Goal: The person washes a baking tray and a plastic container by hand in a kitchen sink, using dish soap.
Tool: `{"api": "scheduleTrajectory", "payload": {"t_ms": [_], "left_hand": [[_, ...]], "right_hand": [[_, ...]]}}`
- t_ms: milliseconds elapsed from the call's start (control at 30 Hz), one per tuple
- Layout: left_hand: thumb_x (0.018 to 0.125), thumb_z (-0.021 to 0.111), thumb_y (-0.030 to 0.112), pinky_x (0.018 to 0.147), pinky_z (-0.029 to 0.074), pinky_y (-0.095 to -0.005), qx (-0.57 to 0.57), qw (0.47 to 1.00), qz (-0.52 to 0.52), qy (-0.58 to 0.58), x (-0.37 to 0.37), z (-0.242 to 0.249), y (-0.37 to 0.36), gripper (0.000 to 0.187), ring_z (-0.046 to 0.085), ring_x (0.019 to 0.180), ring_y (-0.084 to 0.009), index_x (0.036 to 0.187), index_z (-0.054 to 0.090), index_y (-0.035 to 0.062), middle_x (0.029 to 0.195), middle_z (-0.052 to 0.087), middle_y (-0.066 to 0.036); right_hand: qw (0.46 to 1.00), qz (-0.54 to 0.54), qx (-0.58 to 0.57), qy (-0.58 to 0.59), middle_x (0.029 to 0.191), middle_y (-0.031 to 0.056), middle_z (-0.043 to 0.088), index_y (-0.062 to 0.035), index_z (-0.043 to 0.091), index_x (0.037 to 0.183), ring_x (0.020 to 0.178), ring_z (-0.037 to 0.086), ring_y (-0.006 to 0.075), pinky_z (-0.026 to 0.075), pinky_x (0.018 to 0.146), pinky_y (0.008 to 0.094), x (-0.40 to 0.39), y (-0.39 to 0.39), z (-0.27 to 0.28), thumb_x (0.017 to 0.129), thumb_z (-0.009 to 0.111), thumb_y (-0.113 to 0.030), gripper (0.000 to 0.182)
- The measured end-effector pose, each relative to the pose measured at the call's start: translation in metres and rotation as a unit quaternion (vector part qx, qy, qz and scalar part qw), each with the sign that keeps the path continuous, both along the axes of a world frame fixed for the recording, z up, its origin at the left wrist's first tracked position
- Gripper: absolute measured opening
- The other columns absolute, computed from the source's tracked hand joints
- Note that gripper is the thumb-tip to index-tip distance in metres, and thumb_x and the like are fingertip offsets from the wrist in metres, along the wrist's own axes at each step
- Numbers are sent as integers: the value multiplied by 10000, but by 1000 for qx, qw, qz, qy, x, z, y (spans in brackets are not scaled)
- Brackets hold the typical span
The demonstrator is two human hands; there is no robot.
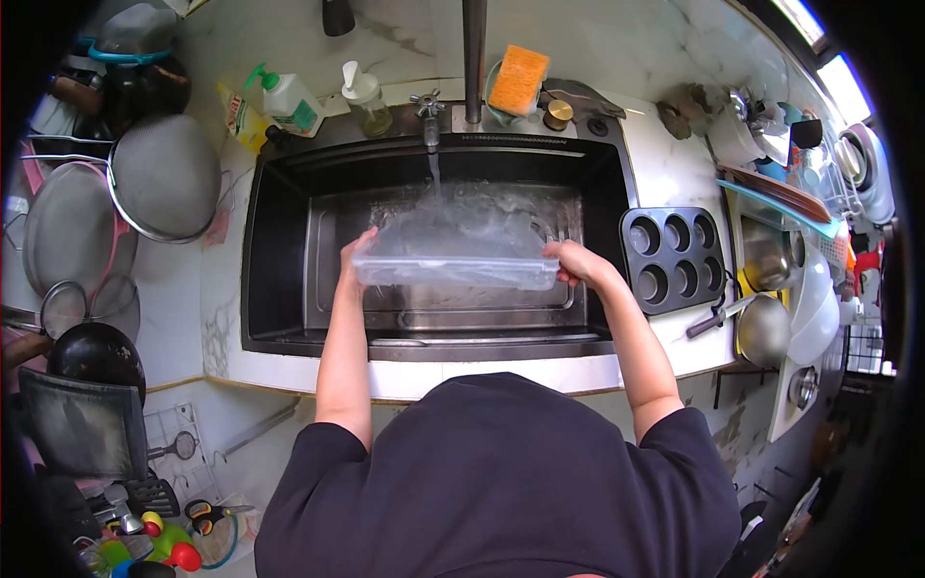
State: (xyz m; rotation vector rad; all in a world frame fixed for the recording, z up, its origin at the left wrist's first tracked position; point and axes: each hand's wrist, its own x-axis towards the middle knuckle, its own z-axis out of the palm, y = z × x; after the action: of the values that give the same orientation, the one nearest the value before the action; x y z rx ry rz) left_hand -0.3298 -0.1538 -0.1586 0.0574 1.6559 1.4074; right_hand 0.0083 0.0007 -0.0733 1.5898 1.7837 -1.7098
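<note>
A clear plastic container (453, 270) is held level over the dark sink (279, 250), its near rim towards me. My left hand (358, 252) is closed on its left end. At the other end, my right hand (572, 262) grips the rim with bent fingers. Water runs from the tap (431, 116) behind the container, and its far part looks hazy and wet. The container hides much of the sink floor and where the stream lands.
A muffin tin (673, 260) lies right of the sink, with a knife-like handled tool (718, 316) below it. Behind the sink stand a pump bottle (292, 101), a soap dispenser (366, 96) and an orange sponge (518, 80). Sieves (166, 178) hang at left.
</note>
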Motion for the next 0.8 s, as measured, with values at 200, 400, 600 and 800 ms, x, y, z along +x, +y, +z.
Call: {"api": "scheduleTrajectory", "payload": {"t_ms": [200, 400, 600, 800], "left_hand": [[683, 654, 333, 570, 425, -279, 44, 999, -12, -18, 3, 22, -9, 288, 503, 598, -152, 792, 570, 80, 679, 502, -23], [654, 679, 212, 478, 429, -272, -15, 997, -61, -33, -2, 18, -11, 279, 540, 549, -153, 811, 602, -5, 676, 565, -52], [698, 623, 157, 455, 412, -247, -50, 974, -204, 87, 6, -9, -7, 193, 507, 523, -130, 768, 577, -16, 655, 545, -38], [766, 550, 86, 588, 507, -287, -125, 907, -378, 135, 11, -61, -4, 229, 570, 723, -170, 938, 436, -14, 817, 532, -76]], "right_hand": [[995, -47, -80, 26, 442, 18, 402, -53, 434, 563, 356, 361, 114, 306, 354, 244, -4, -5, 26, 792, 369, -428, 445], [998, 64, -27, -3, 515, 83, 528, 36, 537, 636, 421, 506, 137, 408, 403, 242, 4, -10, 56, 786, 397, -333, 422], [975, 206, 76, -45, 617, 134, 602, 68, 575, 649, 531, 599, 182, 477, 579, 297, 22, -13, 20, 733, 462, -245, 343], [911, 333, 209, -125, 774, 248, 582, 73, 587, 709, 795, 574, 348, 454, 717, 386, 31, -1, -53, 723, 534, -237, 315]]}}
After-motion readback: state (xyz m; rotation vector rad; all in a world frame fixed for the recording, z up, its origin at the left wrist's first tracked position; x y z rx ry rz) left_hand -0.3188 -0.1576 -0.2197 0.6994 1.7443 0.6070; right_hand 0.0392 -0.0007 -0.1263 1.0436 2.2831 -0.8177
